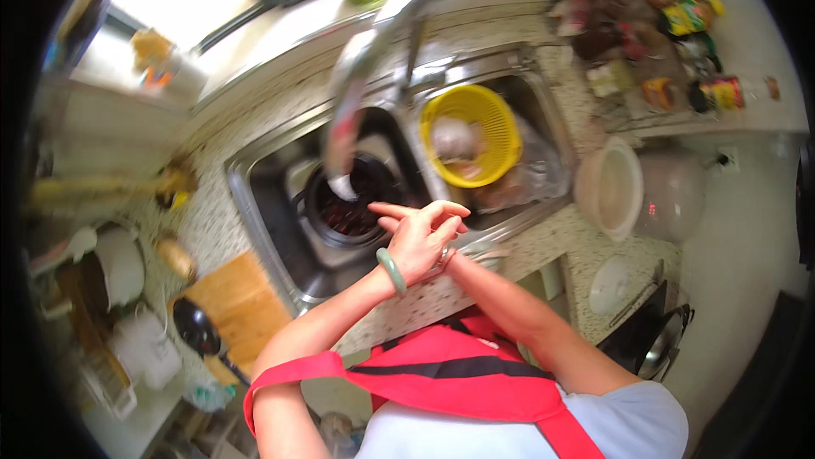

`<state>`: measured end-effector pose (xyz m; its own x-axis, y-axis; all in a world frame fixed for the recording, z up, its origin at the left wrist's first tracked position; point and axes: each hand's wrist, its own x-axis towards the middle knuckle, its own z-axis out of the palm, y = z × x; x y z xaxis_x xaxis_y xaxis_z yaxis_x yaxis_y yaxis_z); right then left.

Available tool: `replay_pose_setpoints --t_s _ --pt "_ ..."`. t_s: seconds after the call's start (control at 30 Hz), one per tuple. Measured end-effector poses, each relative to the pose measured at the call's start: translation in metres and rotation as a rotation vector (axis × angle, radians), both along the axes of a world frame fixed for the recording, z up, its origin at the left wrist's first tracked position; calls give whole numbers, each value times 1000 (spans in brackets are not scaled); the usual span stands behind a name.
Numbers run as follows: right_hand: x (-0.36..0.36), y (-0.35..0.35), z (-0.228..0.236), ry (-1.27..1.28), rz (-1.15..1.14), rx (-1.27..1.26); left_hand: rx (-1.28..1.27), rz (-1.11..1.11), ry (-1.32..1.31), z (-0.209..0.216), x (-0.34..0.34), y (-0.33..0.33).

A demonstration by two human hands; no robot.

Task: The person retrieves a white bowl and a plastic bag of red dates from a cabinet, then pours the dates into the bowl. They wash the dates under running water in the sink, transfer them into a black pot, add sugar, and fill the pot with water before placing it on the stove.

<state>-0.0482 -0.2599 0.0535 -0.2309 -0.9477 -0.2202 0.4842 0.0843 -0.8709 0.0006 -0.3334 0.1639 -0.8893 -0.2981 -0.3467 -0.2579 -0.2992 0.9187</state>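
Observation:
My hands cross at the front rim of the sink [280,264]. My left hand [420,241], below a pale green bangle [390,272], lies over my right hand [387,215] and hides most of it. The left fingers are apart and slightly bent, pointing right, with nothing seen in them. Stretched fingers of the right hand point left, close to a dark round pot [361,219] in the left basin. Dark reddish pieces lie in that pot, below the faucet [344,132]; whether water runs is blurred.
In the right basin a yellow basket [507,140] holds pale items, with a clear plastic bag [543,166] beside it. Left are a cutting board [246,306] and black ladle [195,327]. Bottles [692,16] and a white tub [613,189] stand right.

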Motion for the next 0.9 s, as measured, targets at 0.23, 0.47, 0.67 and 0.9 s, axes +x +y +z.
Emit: replay_pose_setpoints --t_s 0.23,0.47,0.67,0.9 --pt "-62 30 3 -153 -242 199 191 -36 136 41 -230 51" --pt "-182 77 50 -327 -692 64 -85 117 89 -30 -408 70" --pt "-297 90 99 -461 -1159 -79 -224 112 36 -40 -455 61" --pt "-387 89 99 -385 -1273 -74 -385 -83 -49 -48 -488 60"
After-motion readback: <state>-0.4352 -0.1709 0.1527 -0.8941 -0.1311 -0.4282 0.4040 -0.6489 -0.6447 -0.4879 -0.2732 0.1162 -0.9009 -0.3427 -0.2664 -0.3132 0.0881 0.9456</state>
